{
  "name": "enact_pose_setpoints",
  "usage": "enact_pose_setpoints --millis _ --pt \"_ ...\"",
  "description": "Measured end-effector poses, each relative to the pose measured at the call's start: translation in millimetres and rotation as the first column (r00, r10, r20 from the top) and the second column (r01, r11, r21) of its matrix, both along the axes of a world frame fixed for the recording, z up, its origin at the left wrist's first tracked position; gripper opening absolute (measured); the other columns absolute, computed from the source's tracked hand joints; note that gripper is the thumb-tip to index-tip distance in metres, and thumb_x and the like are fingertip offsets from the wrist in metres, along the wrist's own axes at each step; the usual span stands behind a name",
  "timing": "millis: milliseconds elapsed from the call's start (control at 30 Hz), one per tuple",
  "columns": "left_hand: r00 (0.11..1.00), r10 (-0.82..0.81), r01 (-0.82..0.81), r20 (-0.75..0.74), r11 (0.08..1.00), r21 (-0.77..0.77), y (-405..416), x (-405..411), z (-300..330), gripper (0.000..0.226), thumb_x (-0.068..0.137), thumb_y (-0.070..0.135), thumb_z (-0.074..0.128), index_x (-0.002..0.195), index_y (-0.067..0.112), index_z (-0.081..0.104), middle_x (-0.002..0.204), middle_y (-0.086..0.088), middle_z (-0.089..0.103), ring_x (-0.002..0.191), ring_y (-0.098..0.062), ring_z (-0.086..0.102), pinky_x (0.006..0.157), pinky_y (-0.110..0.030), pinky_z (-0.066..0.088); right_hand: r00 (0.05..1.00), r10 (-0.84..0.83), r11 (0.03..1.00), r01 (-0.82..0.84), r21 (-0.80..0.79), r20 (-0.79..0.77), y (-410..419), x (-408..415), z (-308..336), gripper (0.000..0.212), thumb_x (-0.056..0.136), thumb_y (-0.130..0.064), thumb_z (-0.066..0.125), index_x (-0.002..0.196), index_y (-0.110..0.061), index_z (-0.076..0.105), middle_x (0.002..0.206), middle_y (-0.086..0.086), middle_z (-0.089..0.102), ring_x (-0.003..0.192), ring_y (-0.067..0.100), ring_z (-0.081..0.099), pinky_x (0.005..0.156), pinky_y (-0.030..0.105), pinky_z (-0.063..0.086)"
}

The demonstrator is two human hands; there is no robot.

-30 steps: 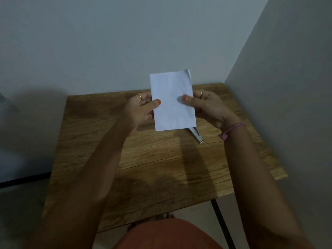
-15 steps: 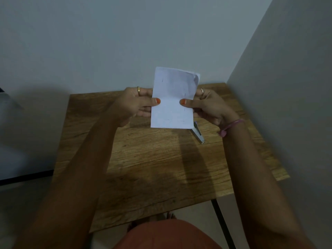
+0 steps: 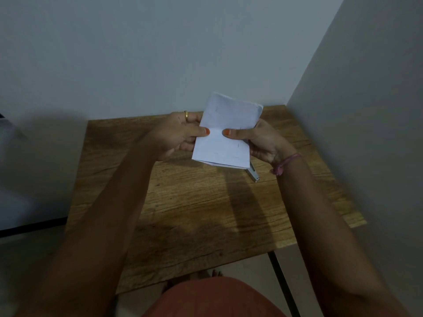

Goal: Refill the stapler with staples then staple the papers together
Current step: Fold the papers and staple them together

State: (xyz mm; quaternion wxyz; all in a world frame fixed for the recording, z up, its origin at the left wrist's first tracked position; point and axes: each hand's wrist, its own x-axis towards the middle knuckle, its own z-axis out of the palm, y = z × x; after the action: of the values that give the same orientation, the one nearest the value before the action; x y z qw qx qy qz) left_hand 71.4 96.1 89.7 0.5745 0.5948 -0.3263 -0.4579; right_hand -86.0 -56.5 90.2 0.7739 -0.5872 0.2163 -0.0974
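Papers [image 3: 225, 136] pinched by both hands' fingers [image 3: 201, 132] above counter [image 3: 183, 202] — could fan, misalign — stapler [image 3: 253, 173] untouched.

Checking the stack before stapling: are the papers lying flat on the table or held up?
Held up: left hand and right hand pinch the papers above the table.

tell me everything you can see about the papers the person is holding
The papers are a small white stack, held above the wooden table and tilted slightly right. The left hand and right hand pinch the side edges, thumbs on the front. Layered edges show along the bottom, faint marks on the face, and the top right corner curls.
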Motion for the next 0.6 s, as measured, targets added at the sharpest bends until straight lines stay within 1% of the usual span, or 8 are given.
enact_pose_setpoints --millis 133,200,267,300,367,433,500,600 --pt "1.000 0.010 -0.011 0.024 0.999 0.033 -2 -1 -1 0.022 0.088 0.002 0.061 0.104 0.014 0.069 0.090 0.001 0.077 0.083 -0.014 0.073 0.065 -0.024 0.059 0.999 -0.007 0.999 0.005 -0.045 -0.039 -1 -2 -2 0.045 0.080 0.002 0.071 0.122 0.006 0.056 0.121 0.024 0.063 0.110 0.036 0.063 0.089 0.044 0.054" --pt "1.000 0.013 -0.013 0.009 0.999 0.038 -3 -3 -3 0.019 0.088 0.002 0.060 0.103 0.012 0.068 0.086 0.002 0.076 0.080 -0.012 0.073 0.063 -0.023 0.058 0.999 -0.018 0.998 0.016 -0.060 -0.028 0 -3 -2 0.037 0.080 0.001 0.071 0.115 0.004 0.061 0.114 0.024 0.066 0.104 0.037 0.064 0.081 0.038 0.058" --pt "0.998 0.050 -0.050 -0.023 0.999 0.023 -1 -3 -4 0.018 0.089 0.000 0.059 0.101 0.011 0.067 0.084 0.002 0.076 0.078 -0.011 0.073 0.061 -0.021 0.057 0.999 -0.033 0.998 0.035 -0.057 0.025 -2 -6 -3 0.024 0.077 0.003 0.070 0.100 -0.004 0.071 0.099 0.015 0.072 0.091 0.029 0.067 0.066 0.028 0.060" --pt "0.997 0.069 -0.069 -0.044 0.998 0.010 -1 -3 -4 0.019 0.089 -0.001 0.058 0.102 0.009 0.067 0.086 0.000 0.076 0.078 -0.012 0.073 0.061 -0.021 0.056 0.998 -0.032 0.997 0.036 -0.061 0.062 -2 -8 -3 0.021 0.076 0.004 0.068 0.093 -0.008 0.075 0.094 0.011 0.074 0.087 0.024 0.069 0.064 0.027 0.060" --pt "0.993 0.088 -0.089 -0.077 0.996 -0.013 0 -4 -5 0.022 0.088 -0.005 0.057 0.105 0.005 0.067 0.092 -0.006 0.074 0.079 -0.013 0.072 0.062 -0.021 0.056 0.994 -0.025 0.984 0.044 -0.171 0.111 -2 -11 -3 0.024 0.079 0.008 0.064 0.087 -0.011 0.077 0.093 0.006 0.076 0.089 0.020 0.071 0.074 0.030 0.060" --pt "0.989 0.084 -0.090 -0.119 0.995 -0.042 1 -6 -4 0.023 0.088 -0.004 0.056 0.094 0.009 0.073 0.092 -0.006 0.074 0.082 -0.015 0.072 0.062 -0.021 0.057 0.989 -0.006 0.934 0.058 -0.352 0.146 0 -15 -1 0.032 0.082 0.009 0.061 0.085 -0.017 0.078 0.099 0.000 0.075 0.099 0.020 0.070 0.081 0.032 0.058" --pt "0.982 0.065 -0.077 -0.176 0.995 -0.061 0 -7 -4 0.031 0.092 -0.002 0.051 0.084 0.015 0.076 0.090 -0.002 0.075 0.083 -0.015 0.072 0.064 -0.024 0.057 0.981 0.037 0.883 0.057 -0.467 0.190 1 -19 3 0.037 0.083 0.011 0.059 0.082 -0.020 0.078 0.107 -0.001 0.073 0.105 0.019 0.067 0.082 0.030 0.056" --pt "0.959 0.049 -0.065 -0.281 0.997 -0.049 0 -7 -4 0.030 0.096 0.007 0.044 0.091 0.017 0.071 0.089 -0.001 0.074 0.081 -0.013 0.070 0.065 -0.028 0.058 0.975 0.072 0.795 0.070 -0.603 0.209 -1 -25 10 0.037 0.081 0.021 0.052 0.084 -0.008 0.075 0.114 0.007 0.069 0.109 0.017 0.065 0.086 0.028 0.053"
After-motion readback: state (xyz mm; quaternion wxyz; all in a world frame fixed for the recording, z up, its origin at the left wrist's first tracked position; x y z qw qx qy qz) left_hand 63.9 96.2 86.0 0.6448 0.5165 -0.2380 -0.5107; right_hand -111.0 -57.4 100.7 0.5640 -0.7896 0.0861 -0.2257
